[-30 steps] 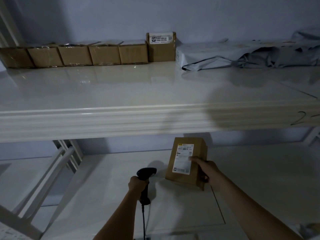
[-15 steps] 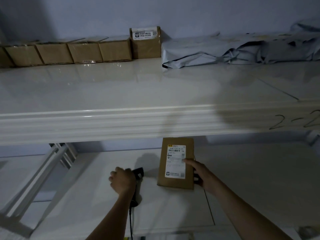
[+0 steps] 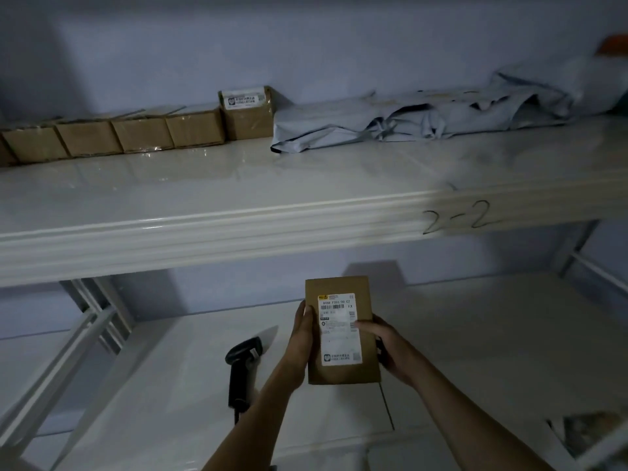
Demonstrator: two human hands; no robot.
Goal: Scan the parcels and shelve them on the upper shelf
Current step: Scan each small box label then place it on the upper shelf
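Note:
I hold a brown cardboard parcel point(image 3: 343, 372) with a white shipping label facing me, above the lower shelf point(image 3: 475, 351). My left hand point(image 3: 300, 338) grips its left edge and my right hand point(image 3: 387, 348) grips its right edge, thumb on the label. The black handheld scanner point(image 3: 241, 372) lies on the lower shelf to the left of my left forearm, with nothing holding it. The white upper shelf point(image 3: 238, 188), marked "2-2" on its front edge, runs across the view above the parcel.
A row of several brown boxes point(image 3: 142, 134) stands along the back left of the upper shelf, ending in a taller labelled box point(image 3: 248, 112). Grey mailer bags point(image 3: 424, 117) lie at the back right. A white shelf frame point(image 3: 68, 341) slants at lower left.
My left hand has put the scanner down on the lower shelf and moved right to take the parcel's left edge. The parcel now faces me squarely, held by both hands.

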